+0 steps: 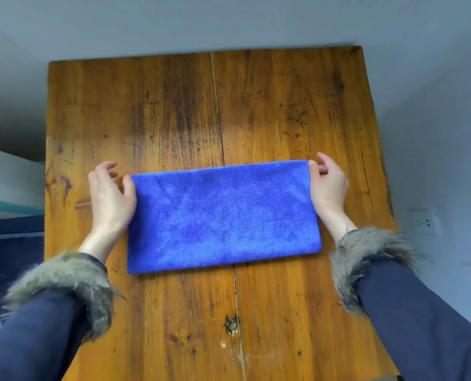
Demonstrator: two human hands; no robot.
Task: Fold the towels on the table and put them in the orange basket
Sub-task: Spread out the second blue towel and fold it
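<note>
The towel (223,215) is blue cloth with a short, fuzzy, matt nap that shows lighter and darker patches across its surface. It lies on a tabletop (284,105) of varnished orange-brown wood with a slight sheen, dark-stained streaky grain, scratches, a knot and a seam between planks. The dark blue sleeves (421,325) look like smooth matt fabric, cuffed in shaggy grey-brown fur (72,281).

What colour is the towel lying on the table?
Blue; the towel shows clearly in the head view.
</note>
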